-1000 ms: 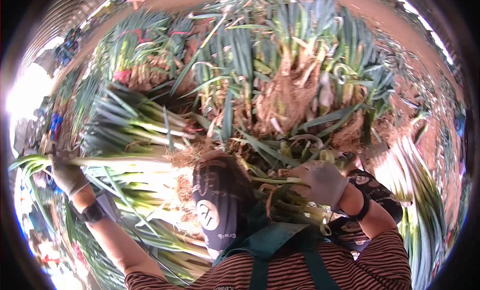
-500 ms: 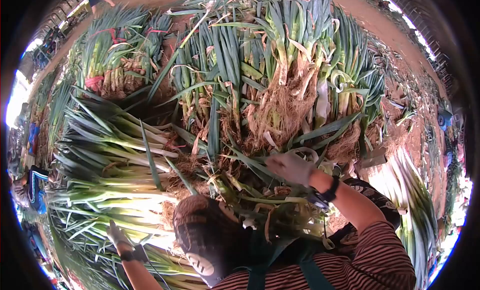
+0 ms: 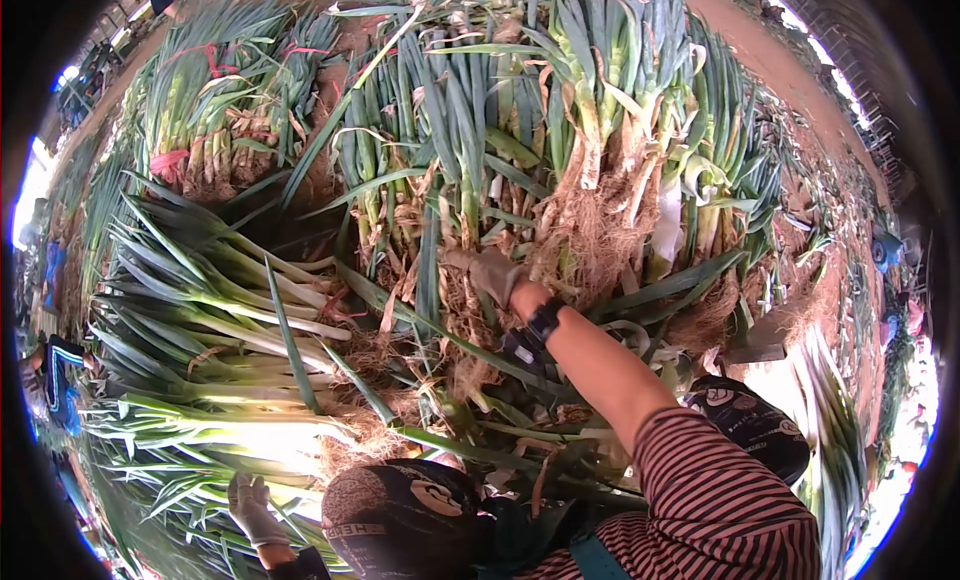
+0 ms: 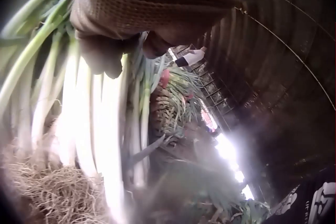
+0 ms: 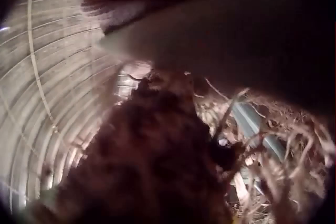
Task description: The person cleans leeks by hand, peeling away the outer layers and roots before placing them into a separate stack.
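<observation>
My gloved right hand (image 3: 490,275) reaches far forward in the head view, fingers extended left at the root ends of upright, untrimmed green onions (image 3: 465,180). Brown roots and dry leaves surround those fingertips, and in the right wrist view a dark, blurred root mass (image 5: 152,155) fills the middle. My left hand (image 3: 255,510), also gloved, has loosely bent fingers with nothing gripped. It hovers at the near edge of a pile of cleaned green onions (image 3: 230,420). The left wrist view shows their white stalks (image 4: 84,113) and stringy roots (image 4: 63,192) below the glove.
Tied bundles with pink bands (image 3: 170,162) stand at the back left. More cleaned stalks (image 3: 835,430) lie at the right. My patterned knees (image 3: 400,520) flank a heap of peeled leaves. A curved ribbed wall (image 5: 52,87) rises beyond.
My left hand has let go of a long green onion, which it held out to the left, and has drawn back. My right hand has moved from my lap forward and left to the standing stalks.
</observation>
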{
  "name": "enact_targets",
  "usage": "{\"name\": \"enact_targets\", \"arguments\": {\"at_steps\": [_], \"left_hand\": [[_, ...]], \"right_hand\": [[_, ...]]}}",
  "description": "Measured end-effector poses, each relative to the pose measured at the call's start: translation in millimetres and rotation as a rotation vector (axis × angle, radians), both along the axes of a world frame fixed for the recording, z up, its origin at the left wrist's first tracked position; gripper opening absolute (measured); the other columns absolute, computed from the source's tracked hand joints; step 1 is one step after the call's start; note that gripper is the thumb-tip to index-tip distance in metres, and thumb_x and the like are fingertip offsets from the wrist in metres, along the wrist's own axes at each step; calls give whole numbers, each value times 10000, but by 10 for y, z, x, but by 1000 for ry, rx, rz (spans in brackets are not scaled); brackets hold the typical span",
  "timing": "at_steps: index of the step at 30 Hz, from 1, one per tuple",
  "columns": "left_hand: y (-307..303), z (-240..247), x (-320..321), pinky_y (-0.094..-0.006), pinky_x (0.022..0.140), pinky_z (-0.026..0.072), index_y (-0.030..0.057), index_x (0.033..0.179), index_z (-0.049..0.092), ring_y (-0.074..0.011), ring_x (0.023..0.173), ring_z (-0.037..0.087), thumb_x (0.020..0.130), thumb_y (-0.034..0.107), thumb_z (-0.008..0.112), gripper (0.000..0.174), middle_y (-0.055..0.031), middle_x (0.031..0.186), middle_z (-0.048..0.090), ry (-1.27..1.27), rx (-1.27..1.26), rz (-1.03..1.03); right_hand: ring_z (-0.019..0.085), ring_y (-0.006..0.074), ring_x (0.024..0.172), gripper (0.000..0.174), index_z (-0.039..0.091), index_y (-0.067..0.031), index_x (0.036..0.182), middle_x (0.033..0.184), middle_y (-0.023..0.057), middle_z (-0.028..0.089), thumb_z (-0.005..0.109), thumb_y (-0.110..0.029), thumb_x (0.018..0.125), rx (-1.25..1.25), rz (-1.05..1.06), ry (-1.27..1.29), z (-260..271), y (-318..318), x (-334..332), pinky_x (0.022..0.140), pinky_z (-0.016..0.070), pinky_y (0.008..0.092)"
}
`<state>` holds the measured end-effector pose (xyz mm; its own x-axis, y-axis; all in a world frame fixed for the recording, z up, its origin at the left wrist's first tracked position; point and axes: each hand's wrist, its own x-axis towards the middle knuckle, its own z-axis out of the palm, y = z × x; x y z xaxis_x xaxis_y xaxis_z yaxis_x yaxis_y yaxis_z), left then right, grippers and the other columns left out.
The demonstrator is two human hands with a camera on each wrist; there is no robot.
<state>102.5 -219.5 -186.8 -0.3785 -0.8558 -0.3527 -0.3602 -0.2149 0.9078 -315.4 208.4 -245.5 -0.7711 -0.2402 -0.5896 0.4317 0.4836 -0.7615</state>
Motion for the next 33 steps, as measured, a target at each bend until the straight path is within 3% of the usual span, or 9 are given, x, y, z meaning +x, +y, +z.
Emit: {"name": "enact_targets", "arguments": {"at_steps": [5, 11, 14, 19, 21, 24, 28, 31, 33], "left_hand": [[361, 681, -725, -274, 743, 480, 85, 1187, 596, -137, 841, 606, 948, 271, 595, 303, -15, 1035, 647, 148, -147, -253], [1725, 2047, -1444, -262, 721, 472, -9, 1115, 618, -140, 829, 605, 910, 207, 559, 304, -75, 977, 639, 315, -392, -654], [2391, 2311, -1522, -265, 656, 480, 8, 1126, 618, -126, 765, 609, 940, 280, 573, 333, -71, 987, 654, 333, -347, -969], [3785, 2278, -1638, -242, 690, 483, -11, 1110, 607, -107, 779, 602, 948, 250, 572, 309, -35, 925, 648, 387, 76, -1246], [4080, 2116, -1668, -226, 740, 480, -23, 1120, 591, -102, 804, 592, 954, 152, 555, 244, -21, 962, 635, 469, -121, -1120], [4254, 2079, -1553, -235, 765, 499, -10, 1076, 612, -109, 834, 608, 916, 59, 594, 175, -30, 956, 630, 646, 142, -980], [4376, 2161, -1346, -301, 682, 581, 11, 1090, 604, -143, 861, 643, 879, 74, 653, 225, -44, 984, 635, 586, 174, -940], [4457, 2185, -1282, -328, 721, 600, 21, 1098, 599, -178, 877, 652, 877, 69, 645, 230, -57, 1010, 638, 613, 291, -857], [4507, 2204, -1264, -319, 735, 585, 19, 1103, 585, -189, 882, 647, 905, 63, 591, 203, -63, 1024, 631, 620, 282, -865]], "right_hand": [[434, 62, 414, 236, 621, -53, 806, 576, -14, 529, 727, -262, 829, -163, -157, -49, 1146, 524, 859, 368, 377, 221], [610, 197, 578, 272, 621, -13, 898, 659, 76, 628, 732, -245, 808, -331, -128, 240, 1497, 1038, 2273, 569, 501, 325], [630, 249, 588, 318, 592, -22, 949, 658, 132, 624, 702, -292, 824, 62, -75, 791, 1631, 1196, 2704, 539, 495, 339], [630, 307, 608, 472, 561, -13, 1023, 683, 143, 614, 755, -361, 770, 435, -104, 1122, 1840, 1364, 2988, 532, 489, 391], [638, 318, 640, 497, 554, -16, 1039, 709, 140, 628, 755, -386, 776, 416, -143, 1327, 1807, 1436, 3003, 551, 497, 379], [672, 260, 693, 508, 576, -4, 1036, 764, 126, 663, 766, -401, 782, 153, -295, 842, 1940, 1685, 3171, 612, 515, 325], [651, 104, 772, 489, 629, -2, 1029, 829, 91, 692, 803, -376, 768, -206, -435, 672, 1553, 1869, 3351, 682, 507, 272], [679, 284, 736, 532, 652, -60, 999, 788, 113, 678, 742, -526, 759, -40, -591, 752, 1708, 1768, 3437, 681, 523, 334], [678, 239, 723, 513, 657, -55, 989, 783, 96, 680, 760, -500, 755, -35, -564, 671, 1812, 1777, 3468, 685, 524, 312]]}}
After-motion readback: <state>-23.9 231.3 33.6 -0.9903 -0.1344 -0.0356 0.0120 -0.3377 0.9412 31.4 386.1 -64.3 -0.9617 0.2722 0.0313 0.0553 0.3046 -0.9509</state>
